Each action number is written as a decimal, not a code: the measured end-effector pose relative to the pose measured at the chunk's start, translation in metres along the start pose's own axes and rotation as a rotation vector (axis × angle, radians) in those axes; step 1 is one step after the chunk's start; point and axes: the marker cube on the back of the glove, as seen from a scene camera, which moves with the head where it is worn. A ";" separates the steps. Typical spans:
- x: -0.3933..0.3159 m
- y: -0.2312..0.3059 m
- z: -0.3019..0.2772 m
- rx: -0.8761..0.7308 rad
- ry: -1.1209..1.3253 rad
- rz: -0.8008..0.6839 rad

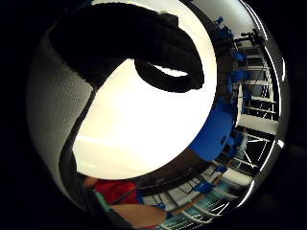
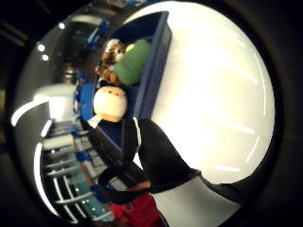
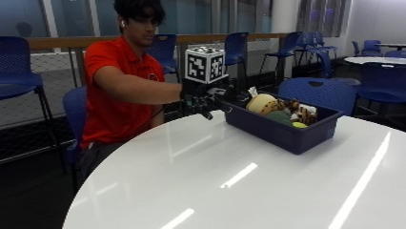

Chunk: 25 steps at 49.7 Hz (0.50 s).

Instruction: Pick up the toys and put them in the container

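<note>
In the outside view, centre frame, our gloved right hand (image 3: 204, 99) hangs just beside the near end of the blue container (image 3: 285, 128), which sits right of centre on the white table (image 3: 190, 181). The toys (image 3: 282, 110) are heaped inside it; we see none left on the tabletop, so we judge the task nearly finished.

In the thumb side palm view, the container (image 2: 154, 75) fills the upper left, holding a round cream toy (image 2: 110, 104) and a green one (image 2: 132, 64). A gloved finger (image 2: 161, 161) holds nothing.

In the little finger side view, fingers (image 1: 144, 43) curl loosely over bare table (image 1: 144, 129), empty.
</note>
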 end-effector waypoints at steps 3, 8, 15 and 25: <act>0.012 0.007 0.005 0.000 0.009 0.013; 0.031 0.016 0.012 -0.011 0.013 0.050; 0.051 0.026 0.014 -0.004 0.017 0.084; 0.067 0.042 0.009 0.014 0.009 0.091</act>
